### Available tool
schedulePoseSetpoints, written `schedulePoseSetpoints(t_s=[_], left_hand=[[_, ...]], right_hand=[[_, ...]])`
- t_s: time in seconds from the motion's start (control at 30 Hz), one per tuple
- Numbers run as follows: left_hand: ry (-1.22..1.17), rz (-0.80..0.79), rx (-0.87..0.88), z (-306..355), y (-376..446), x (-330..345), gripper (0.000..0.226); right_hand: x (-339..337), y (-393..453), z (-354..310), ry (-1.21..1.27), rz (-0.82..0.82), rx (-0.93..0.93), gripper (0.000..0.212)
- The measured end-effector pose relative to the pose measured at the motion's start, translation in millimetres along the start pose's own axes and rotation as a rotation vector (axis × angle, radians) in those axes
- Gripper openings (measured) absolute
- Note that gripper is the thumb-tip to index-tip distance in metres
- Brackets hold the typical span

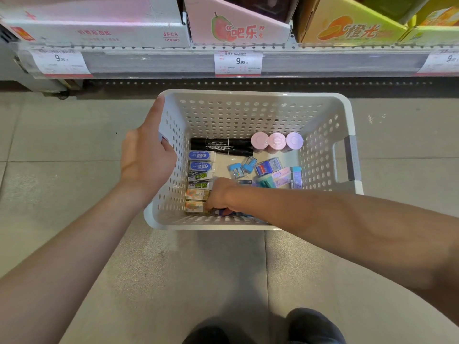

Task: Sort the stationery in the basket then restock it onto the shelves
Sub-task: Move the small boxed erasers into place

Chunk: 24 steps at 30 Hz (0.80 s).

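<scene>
Head view, looking down.

Floor: grey stone-look floor tiles point(62, 135) w/ thin grout lines, dim shop light. Dark shoes point(313, 326) at btm edge.

Shelving: white metal shelf edge point(154, 63) across top w/ price tags reading 9.90 point(238, 61); above it a white carton marked 6PCS point(99, 31), pink display carton w/ fruit print point(238, 28), yellow carton w/ orange print point(352, 26).

White perforated plastic basket point(248, 115) on floor, just in front of shelf base, grey handle inserts at both ends.

Contents:
- 2 black permanent markers point(221, 145), far side, lying flat
- 3 round pink/lilac-capped pots point(277, 141), upright, beside markers
- column of small boxed erasers point(200, 177) along left wall
- blue sharpeners and pastel packets point(268, 172), loose, right side

Left hand point(146, 155): fingers curled over left handle, clamped on basket.

Right hand point(221, 194): inside basket at near-left corner, touching nearest erasers; fingers bent downward, grip cannot be made out.
</scene>
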<state>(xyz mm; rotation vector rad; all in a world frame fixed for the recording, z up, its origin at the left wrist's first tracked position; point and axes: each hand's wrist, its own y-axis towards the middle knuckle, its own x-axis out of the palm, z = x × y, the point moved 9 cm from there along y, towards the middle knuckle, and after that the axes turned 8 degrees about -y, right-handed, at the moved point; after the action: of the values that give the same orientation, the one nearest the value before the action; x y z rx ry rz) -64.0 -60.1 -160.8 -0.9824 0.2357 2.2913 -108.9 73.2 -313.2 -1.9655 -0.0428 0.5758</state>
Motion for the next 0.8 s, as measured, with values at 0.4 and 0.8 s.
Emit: schedulePoseSetpoints(t_s=[0.4,0.8], left_hand=[[-0.004,-0.010,-0.005,1,0,1,0.071],[0.000,-0.012,0.007,1,0,1,0.070]], right_hand=[[-4,2,-19,-0.404,0.106,-0.230,0.034],[-101,-30,7,-0.357,0.072,-0.349,0.023]])
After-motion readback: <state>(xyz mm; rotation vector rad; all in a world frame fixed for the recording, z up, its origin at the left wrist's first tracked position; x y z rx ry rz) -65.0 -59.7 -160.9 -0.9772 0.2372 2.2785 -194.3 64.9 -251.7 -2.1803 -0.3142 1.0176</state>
